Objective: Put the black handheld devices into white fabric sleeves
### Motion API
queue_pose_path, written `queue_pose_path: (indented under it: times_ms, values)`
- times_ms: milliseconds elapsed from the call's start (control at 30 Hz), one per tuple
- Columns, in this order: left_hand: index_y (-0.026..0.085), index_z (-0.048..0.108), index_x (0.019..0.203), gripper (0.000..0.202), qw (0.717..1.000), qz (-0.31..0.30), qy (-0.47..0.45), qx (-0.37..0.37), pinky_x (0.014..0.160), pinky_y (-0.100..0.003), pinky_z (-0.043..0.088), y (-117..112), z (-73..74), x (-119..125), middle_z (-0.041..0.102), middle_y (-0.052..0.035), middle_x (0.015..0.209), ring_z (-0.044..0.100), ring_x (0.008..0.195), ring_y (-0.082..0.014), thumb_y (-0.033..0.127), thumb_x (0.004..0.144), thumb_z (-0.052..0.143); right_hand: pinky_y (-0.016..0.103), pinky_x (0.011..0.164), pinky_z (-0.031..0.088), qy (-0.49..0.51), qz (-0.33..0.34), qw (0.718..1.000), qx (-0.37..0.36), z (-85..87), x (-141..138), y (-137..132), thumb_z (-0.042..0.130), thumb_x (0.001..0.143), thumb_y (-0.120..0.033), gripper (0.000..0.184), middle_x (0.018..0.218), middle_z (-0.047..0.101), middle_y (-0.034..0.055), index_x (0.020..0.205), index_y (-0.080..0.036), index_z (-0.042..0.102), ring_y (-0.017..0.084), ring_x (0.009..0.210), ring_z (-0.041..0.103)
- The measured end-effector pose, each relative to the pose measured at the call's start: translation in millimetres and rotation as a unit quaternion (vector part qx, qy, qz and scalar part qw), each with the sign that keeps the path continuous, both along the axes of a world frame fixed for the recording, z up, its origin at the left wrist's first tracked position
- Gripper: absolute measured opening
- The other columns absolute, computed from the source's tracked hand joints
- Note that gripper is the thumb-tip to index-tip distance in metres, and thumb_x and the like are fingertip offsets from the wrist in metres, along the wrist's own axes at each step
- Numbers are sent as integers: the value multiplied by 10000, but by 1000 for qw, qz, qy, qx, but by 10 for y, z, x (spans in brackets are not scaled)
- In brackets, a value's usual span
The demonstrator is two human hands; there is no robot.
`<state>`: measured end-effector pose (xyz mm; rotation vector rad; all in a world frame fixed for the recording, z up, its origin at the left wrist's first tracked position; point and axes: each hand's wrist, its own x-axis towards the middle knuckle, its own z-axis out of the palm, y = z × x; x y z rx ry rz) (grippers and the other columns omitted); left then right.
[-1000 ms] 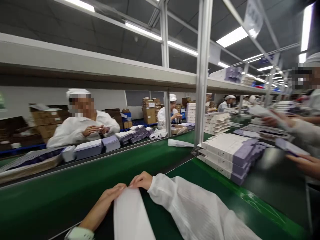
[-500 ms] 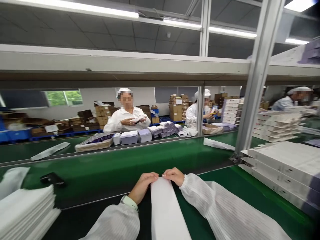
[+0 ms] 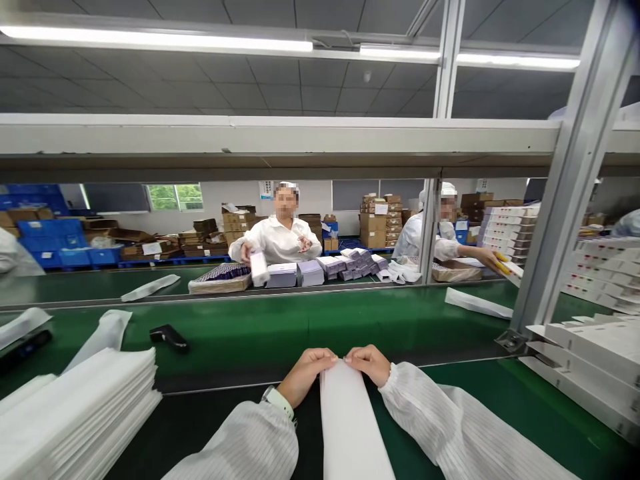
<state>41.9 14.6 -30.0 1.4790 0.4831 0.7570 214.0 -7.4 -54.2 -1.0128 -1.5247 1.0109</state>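
Observation:
A long white foam sleeve (image 3: 353, 427) lies lengthwise on the green bench in front of me, running from my hands to the bottom edge. My left hand (image 3: 307, 373) pinches the far end of the sleeve at its left corner, fingers curled. My right hand (image 3: 369, 363) pinches the same end at its right corner, fingers also closed. Both arms wear white striped sleeves, and a pale watch band sits on my left wrist.
A stack of white foam sleeves (image 3: 75, 413) lies at lower left. A small black device (image 3: 169, 336) and loose sleeves rest on the green conveyor (image 3: 280, 327). Flat white boxes (image 3: 590, 360) are stacked at right behind a metal post (image 3: 560, 200). Two workers in white (image 3: 283, 237) handle boxes across the belt.
My view has swung left, bringing the foam stack and black device into sight. My hands have kept their pinch on the sleeve's far end. The worker opposite now holds up a white box.

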Motion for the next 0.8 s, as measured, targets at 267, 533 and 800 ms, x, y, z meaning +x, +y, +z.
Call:
queue_pose_path:
  times_ms: [267, 533, 800]
  values:
    - [111, 552, 614, 226, 1000, 6, 16, -1, 555, -211, 267, -7, 25, 3, 441, 5, 588, 378, 572, -99, 314, 711, 540, 253, 487, 249, 10, -4, 1000, 4, -18, -8, 8, 593, 592, -436, 452, 545, 459, 6, 348, -127, 369, 73, 482, 353]
    - [115, 559, 636, 241, 1000, -4, 26, -2, 546, -209, 271, -15, 46, 1, 453, 6, 603, 387, 572, -101, 339, 721, 531, 252, 498, 295, 12, -18, 1000, 23, -35, -17, 30, 613, 563, -445, 448, 513, 458, 4, 334, -131, 389, 93, 509, 418]
    - [110, 549, 638, 243, 999, -5, 33, 0, 547, -210, 279, -5, 33, 1, 444, 2, 608, 394, 576, -100, 333, 731, 524, 250, 492, 310, 9, -16, 999, 29, -37, -12, 17, 612, 571, -445, 455, 508, 453, 1, 333, -132, 384, 89, 497, 419]
